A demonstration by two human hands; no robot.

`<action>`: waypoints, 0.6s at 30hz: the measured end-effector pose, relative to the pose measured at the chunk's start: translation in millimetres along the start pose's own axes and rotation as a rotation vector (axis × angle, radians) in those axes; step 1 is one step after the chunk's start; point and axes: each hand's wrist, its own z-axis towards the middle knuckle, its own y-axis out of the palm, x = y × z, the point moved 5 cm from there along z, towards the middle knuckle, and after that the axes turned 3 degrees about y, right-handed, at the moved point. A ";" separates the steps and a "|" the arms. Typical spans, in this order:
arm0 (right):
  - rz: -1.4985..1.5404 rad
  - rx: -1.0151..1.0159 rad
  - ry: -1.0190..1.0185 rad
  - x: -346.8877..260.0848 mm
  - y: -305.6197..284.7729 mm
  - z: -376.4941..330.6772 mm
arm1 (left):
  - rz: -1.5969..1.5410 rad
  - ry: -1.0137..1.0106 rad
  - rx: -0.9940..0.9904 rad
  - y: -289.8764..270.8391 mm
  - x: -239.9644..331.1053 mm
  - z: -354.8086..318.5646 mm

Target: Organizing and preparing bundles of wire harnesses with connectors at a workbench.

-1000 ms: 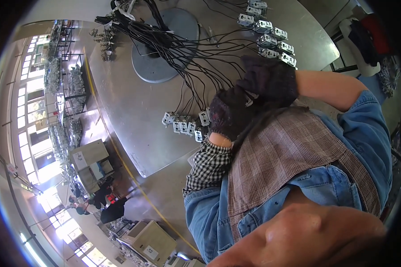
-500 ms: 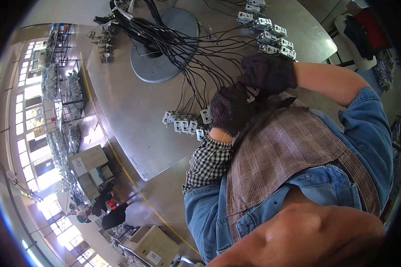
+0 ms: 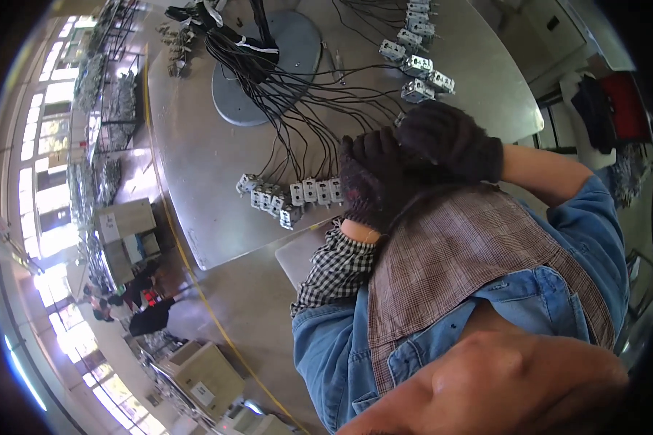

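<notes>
In a dark glove, my left hand lies over the cables at the table's near edge, fingers stretched forward. Its thumb side is against a row of silver metal blocks, each on a black cable. More such blocks stand just left of that row. My right hand, also gloved, touches the left at its fingers, which are curled. A small piece of a metal block shows at its fingertips; the rest is hidden. Beyond it, several cabled blocks lie in a loose group.
The black cable bundle rises over a round grey base on the metal table. A thin tool lies beside the base. Small metal parts sit far left. A chair with dark and red cloth stands right; other people are at left.
My left hand has flattened over the cables and more blocks now stand in the row at its left. My right hand has shifted slightly lower, and fewer blocks show in the right group.
</notes>
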 end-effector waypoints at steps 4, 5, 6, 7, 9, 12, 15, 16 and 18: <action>0.071 0.030 -0.013 24.7 2.4 -7.2 | 0.034 -0.171 -0.047 20.8 6.2 -0.4; 0.046 -0.003 0.082 35.4 5.2 -10.9 | 0.044 -0.204 -0.071 20.2 8.8 0.3; 0.054 -0.001 0.067 36.1 7.6 -11.7 | 0.053 -0.236 -0.095 21.1 10.9 1.7; 0.045 -0.049 0.012 30.3 13.4 -12.5 | 0.060 -0.254 -0.094 25.1 14.5 3.4; 0.048 -0.089 -0.071 15.4 21.8 -7.9 | 0.130 -0.268 0.043 26.6 18.3 1.7; 0.179 0.146 -0.162 12.4 6.6 0.1 | 0.140 -0.251 0.140 27.5 19.6 -1.7; 0.157 -0.025 -0.182 39.2 2.0 9.3 | 0.091 -0.290 0.044 30.7 17.6 0.1; 0.195 -0.106 -0.218 42.6 7.8 7.7 | 0.096 -0.291 0.046 27.8 18.1 0.7; 0.226 -0.183 -0.253 49.2 15.7 9.8 | 0.063 -0.282 -0.009 26.5 18.7 1.5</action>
